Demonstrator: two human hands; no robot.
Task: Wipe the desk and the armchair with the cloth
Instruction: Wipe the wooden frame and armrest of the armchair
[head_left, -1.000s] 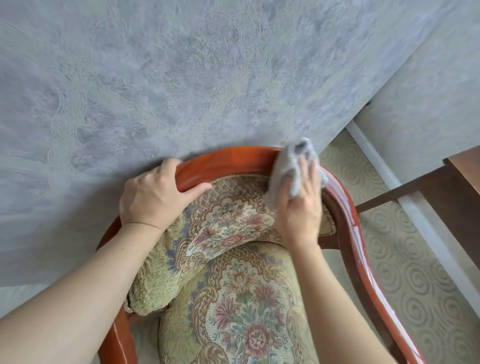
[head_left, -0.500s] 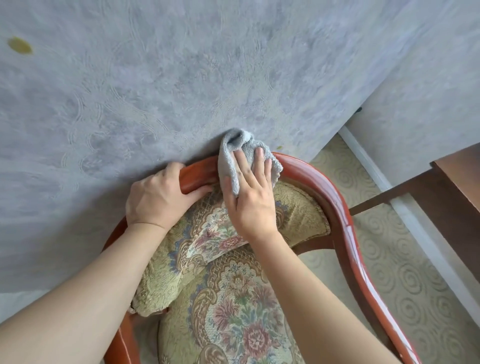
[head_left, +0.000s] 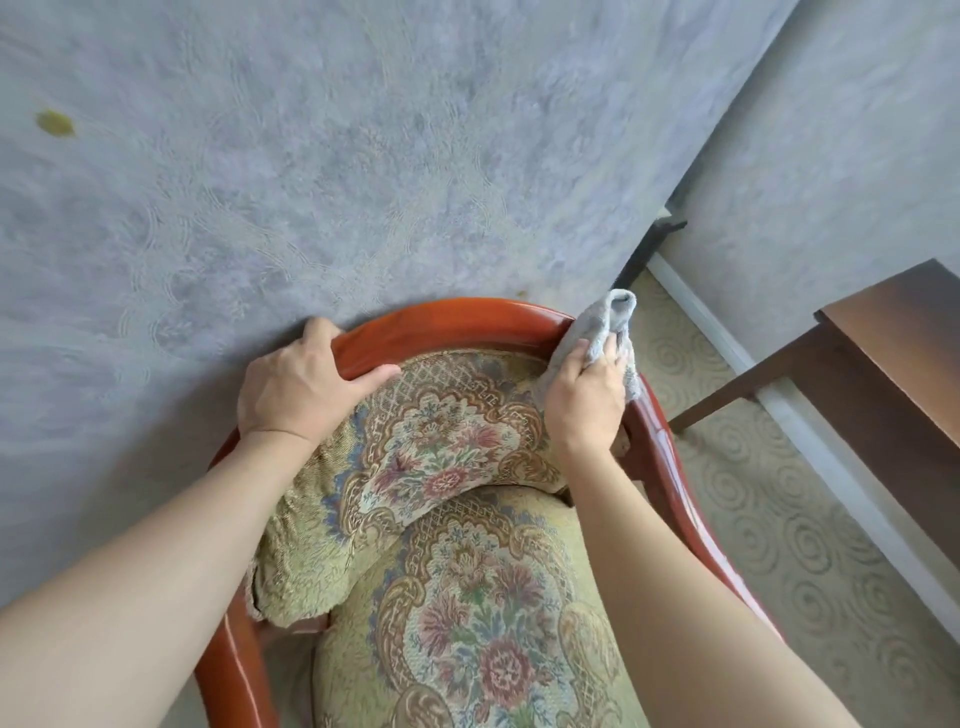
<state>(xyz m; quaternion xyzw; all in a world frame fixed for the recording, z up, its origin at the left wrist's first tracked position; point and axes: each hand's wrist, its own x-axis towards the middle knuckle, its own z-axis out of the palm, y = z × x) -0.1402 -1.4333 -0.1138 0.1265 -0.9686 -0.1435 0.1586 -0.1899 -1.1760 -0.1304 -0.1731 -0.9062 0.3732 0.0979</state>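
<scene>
1. Grey-blue textured wallpaper (head_left: 363, 156) with swirled embossing fills the upper part of the view; a second wall panel of the same paper (head_left: 831, 156) meets it at a corner on the right. One small yellow-green mark (head_left: 54, 123) sits on the wallpaper at far left.
2. Beige carpet with spiral pattern (head_left: 779, 545) covers the floor at right, bordered by a white skirting board (head_left: 727, 343).
3. Armchair with curved glossy red-brown wooden frame (head_left: 457, 319) and floral tapestry upholstery in green, pink and blue (head_left: 467, 623) stands with its back close against the wall. A loose back cushion of matching tapestry (head_left: 431, 441) leans inside the frame.
4. Dark brown wooden surface (head_left: 904, 353), the desk, shows only its corner and one leg at the right edge, apart from the armchair.
5. Left hand (head_left: 296, 384): grip curled over the top rail of the frame, fingers behind it, thumb lying along the inner edge.
6. Right hand (head_left: 587, 400): grip curled round the cloth, pressing it on the frame's right upper curve.
7. Small grey terry cloth (head_left: 597, 327), bunched, one fold standing above the fingers.
</scene>
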